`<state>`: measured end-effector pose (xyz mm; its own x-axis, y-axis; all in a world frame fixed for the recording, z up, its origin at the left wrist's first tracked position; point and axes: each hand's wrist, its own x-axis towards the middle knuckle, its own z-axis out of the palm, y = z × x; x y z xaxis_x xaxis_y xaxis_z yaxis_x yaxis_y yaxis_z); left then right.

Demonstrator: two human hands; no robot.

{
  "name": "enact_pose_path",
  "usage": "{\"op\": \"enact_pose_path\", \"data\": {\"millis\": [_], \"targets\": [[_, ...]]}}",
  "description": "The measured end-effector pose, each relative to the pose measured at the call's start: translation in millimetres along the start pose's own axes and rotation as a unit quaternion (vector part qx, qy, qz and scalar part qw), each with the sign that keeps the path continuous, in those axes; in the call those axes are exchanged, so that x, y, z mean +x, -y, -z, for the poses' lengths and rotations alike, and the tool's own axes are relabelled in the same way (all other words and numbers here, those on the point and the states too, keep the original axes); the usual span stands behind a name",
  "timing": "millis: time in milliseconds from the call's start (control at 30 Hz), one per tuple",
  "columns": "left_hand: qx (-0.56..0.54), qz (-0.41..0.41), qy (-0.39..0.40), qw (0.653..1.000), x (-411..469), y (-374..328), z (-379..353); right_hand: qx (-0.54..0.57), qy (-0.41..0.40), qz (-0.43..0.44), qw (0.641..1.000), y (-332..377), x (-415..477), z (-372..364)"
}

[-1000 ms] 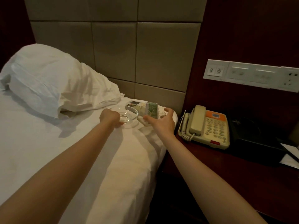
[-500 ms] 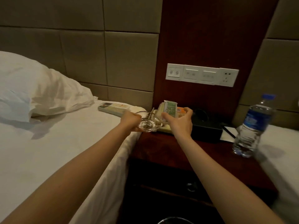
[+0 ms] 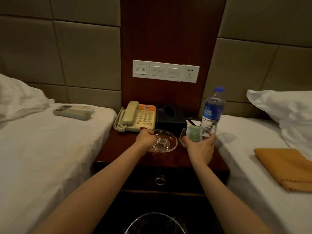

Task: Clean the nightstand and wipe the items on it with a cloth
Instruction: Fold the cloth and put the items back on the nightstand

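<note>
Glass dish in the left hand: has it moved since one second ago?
Yes. The glass dish, gripped by the left hand, went right, off the left bed to the nightstand, now in front of the telephone.

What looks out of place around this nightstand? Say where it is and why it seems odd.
The remote control lies on the left bed, not on the nightstand, and the orange cloth sits folded on the right bed. The left hand grips the glass dish, the right hand the clear holder. Nothing looks spilled or broken.
</note>
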<state>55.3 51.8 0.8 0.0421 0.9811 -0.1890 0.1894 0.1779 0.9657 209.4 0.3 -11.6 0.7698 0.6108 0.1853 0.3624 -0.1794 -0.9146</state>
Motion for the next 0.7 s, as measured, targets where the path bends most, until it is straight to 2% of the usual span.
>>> {"op": "enact_pose_path", "data": {"millis": [467, 600, 700], "targets": [[0.016, 0.024, 0.013, 0.999, 8.8, 4.8, -29.6, -0.095, -0.031, 0.038, 0.994, -31.1, -4.3, 1.6], [0.040, 0.027, 0.014, 0.999, 10.1, 5.8, -29.9, -0.049, -0.041, 0.020, 0.998, -28.6, -5.4, 0.6], [0.108, 0.015, 0.007, 0.994, 11.1, 2.9, -25.2, -0.017, -0.069, 0.035, 0.997, -17.5, -7.5, 1.9]]}}
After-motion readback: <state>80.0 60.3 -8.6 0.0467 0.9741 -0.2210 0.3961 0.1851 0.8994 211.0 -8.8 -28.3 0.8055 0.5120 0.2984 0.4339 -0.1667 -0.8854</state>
